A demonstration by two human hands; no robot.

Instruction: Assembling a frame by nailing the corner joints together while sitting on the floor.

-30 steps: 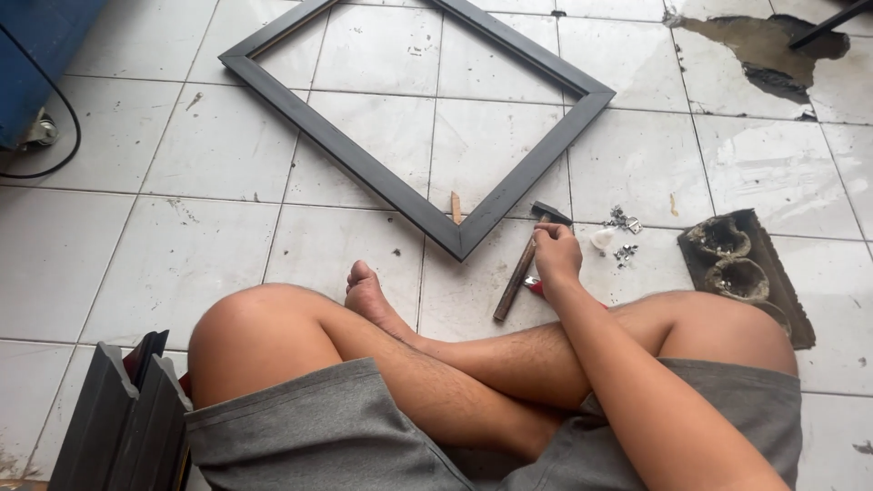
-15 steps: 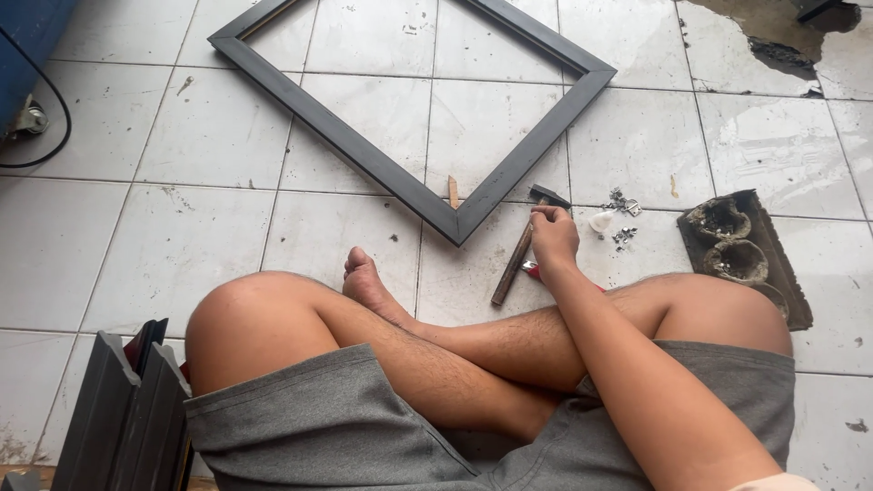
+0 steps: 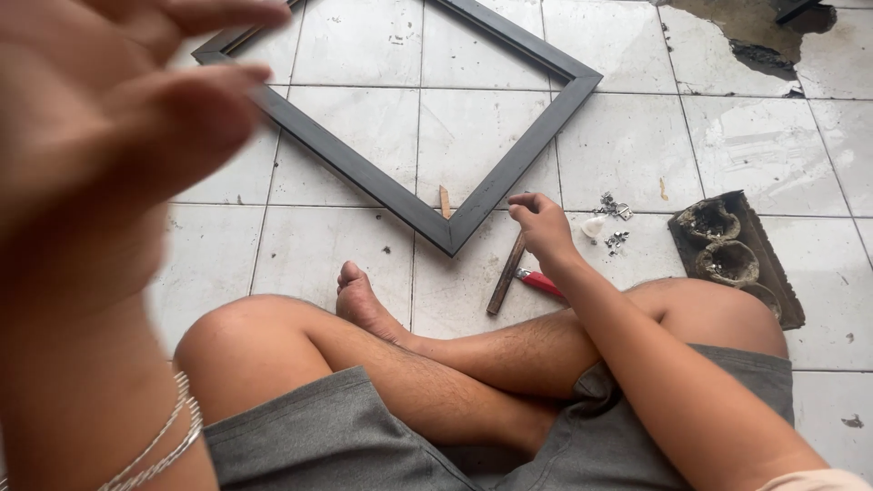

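Here, head view only: right hand (image 3: 544, 223) hovers at about 1 o'clock from the crossed legs, fingers curled loosely inward, pinching nothing that I can make out. Just beside it, at 7 o'clock from it, lies a hammer (image 3: 518, 275), wooden shaft plus red part, flat on the white tiled floor (image 3: 309, 245). It looks stiff and head-heavy, so the bare shaft is probably the place to take it. The dark grey picture frame (image 3: 414, 207) lies flat, its corner at 9 o'clock of the hand, near but apart; a small wood sliver (image 3: 445, 201) sits inside that corner. Small metal bits (image 3: 615, 223) at 3 o'clock. Left hand (image 3: 118, 118) is close to the lens, blurred, fingers spread, empty.
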